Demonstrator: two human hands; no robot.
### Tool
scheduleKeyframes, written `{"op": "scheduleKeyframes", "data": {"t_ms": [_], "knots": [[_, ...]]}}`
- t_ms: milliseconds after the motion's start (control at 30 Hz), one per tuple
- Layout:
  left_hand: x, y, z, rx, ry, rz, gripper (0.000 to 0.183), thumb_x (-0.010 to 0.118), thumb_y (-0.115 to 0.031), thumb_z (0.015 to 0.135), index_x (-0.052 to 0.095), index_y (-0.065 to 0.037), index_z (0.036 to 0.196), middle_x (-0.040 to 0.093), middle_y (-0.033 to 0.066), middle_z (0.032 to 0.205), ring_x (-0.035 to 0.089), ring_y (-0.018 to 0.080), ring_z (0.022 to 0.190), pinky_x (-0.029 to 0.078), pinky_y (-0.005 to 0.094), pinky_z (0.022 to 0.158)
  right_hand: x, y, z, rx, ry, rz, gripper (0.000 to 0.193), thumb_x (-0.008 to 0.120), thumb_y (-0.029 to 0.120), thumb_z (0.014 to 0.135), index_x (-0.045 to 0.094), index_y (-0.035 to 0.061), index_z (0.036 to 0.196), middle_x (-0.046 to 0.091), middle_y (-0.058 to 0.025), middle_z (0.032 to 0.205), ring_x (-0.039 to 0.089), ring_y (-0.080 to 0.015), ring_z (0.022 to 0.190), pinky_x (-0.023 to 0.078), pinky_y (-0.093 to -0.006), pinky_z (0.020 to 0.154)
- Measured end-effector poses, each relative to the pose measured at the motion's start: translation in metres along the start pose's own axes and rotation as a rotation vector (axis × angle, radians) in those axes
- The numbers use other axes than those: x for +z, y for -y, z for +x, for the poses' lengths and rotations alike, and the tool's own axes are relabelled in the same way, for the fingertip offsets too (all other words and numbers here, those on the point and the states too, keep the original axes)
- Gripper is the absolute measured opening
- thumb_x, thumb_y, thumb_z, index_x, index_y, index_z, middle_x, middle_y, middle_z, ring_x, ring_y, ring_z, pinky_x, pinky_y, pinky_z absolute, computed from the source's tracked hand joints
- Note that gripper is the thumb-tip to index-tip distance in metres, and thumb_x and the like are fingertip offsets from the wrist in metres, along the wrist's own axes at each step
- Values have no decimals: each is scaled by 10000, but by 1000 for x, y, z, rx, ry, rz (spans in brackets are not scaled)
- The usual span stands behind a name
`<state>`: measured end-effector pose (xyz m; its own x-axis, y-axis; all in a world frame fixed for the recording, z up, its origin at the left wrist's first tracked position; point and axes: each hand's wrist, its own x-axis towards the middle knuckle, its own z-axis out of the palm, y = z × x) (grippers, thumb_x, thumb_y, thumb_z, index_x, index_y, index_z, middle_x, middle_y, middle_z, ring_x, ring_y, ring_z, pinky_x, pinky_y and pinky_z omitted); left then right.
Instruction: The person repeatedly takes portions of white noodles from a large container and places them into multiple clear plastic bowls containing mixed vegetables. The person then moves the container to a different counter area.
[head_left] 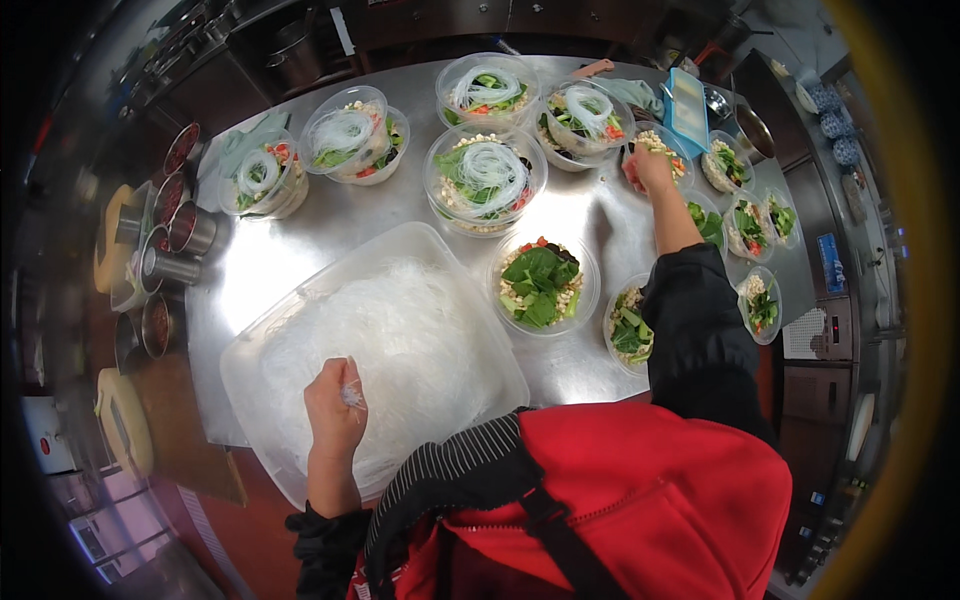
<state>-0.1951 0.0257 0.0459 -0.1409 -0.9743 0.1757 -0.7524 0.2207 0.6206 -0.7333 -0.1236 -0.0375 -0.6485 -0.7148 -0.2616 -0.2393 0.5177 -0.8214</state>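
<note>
On the steel table [390, 208] I view a translucent tub [245, 372], long axis slanting lower left to upper right, containing tangled whitish noodles [400, 320]. At a bowl [684, 165], I cannot determine the right hand's [652, 172] grip; over the tub, the left hand [335, 405] clenches noodle strands [352, 395].

No txt legible; blue label [828, 262] at far R has pale marks, too sm. to read; red-lit display [836, 322] just below it, characters unclear; white box [47, 437] at far L w/ sm. red mark, also unreadable
</note>
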Motion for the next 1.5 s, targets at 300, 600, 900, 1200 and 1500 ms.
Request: {"op": "scheduleKeyframes", "data": {"t_ms": [300, 600, 900, 1200, 1500], "knots": [[3, -3, -2, -38, 34, 28, 118, 532, -86, 836, 508, -12, 748, 517, 181, 587, 521, 346, 512, 401, 366, 471, 45, -55, 12, -318, -42, -659, 354, 533, 276, 784, 561, 5, 1010, 586, -199, 1022, 578, -324, 913, 462, -423, 782], [3, -2, 0, 25, -43, 44, 112, 536, -82, 830, 507, -12, 748, 513, 180, 604, 522, 350, 524, 403, 366, 475, 39, -47, -6, -366, -153, -825, 262, 540, 252, 794, 606, 8, 866, 618, -213, 816, 607, -355, 741, 479, -423, 689], [4, -1, 4, 9, -54, -73, 69, 511, -77, 823, 498, -20, 788, 506, 184, 623, 513, 361, 567, 406, 369, 511, 5, 81, -57, -624, -289, -238, 340, 542, 312, 831, 593, 0, 958, 620, -130, 671, 601, -209, 561, 456, -324, 551], [-48, 9, 12, -187, -51, -440, 176, 438, -148, 889, 480, -18, 777, 436, 129, 604, 414, 210, 532, 362, 299, 521, 109, 128, -285, -328, 1262, -11, 462, 361, 372, 920, 597, -24, 880, 614, -97, 716, 587, -144, 520, 497, -232, 498], [-43, 7, -26, 250, -297, -132, 156, 545, -163, 786, 538, -38, 880, 515, 80, 806, 503, 215, 797, 386, 372, 755, 204, 97, -426, 464, 1674, 566, 674, 234, 608, 869, 480, 37, 1127, 572, -137, 1020, 582, -253, 925, 494, -340, 742]]}}
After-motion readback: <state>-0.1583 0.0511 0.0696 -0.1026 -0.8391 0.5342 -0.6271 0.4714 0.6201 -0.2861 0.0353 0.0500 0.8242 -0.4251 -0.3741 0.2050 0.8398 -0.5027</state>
